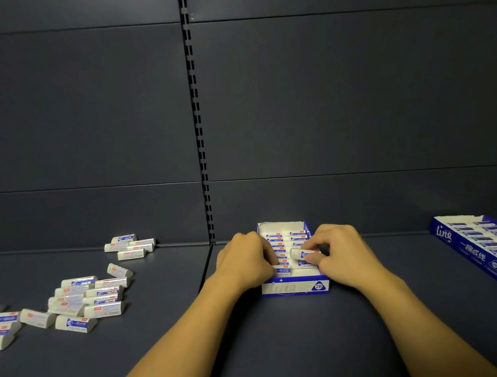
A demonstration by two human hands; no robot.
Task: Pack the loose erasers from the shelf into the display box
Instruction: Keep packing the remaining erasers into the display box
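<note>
We see both hands at the display box (295, 288), which sits on the dark shelf (254, 338). The right hand (341, 254) has its grip pinched round one eraser (299, 253), held just above the right-hand row. The left hand (247, 262) curls its fingers onto the packed erasers (281, 247) of the left row (whether it holds one, we cannot tell). Loose erasers (85, 295) lie scattered well to the left; a second, filled box (483, 247) lies far right.

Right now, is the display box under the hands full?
No: the display box shows bare space near its front wall, and the right hand pinches an eraser above the rows.
</note>
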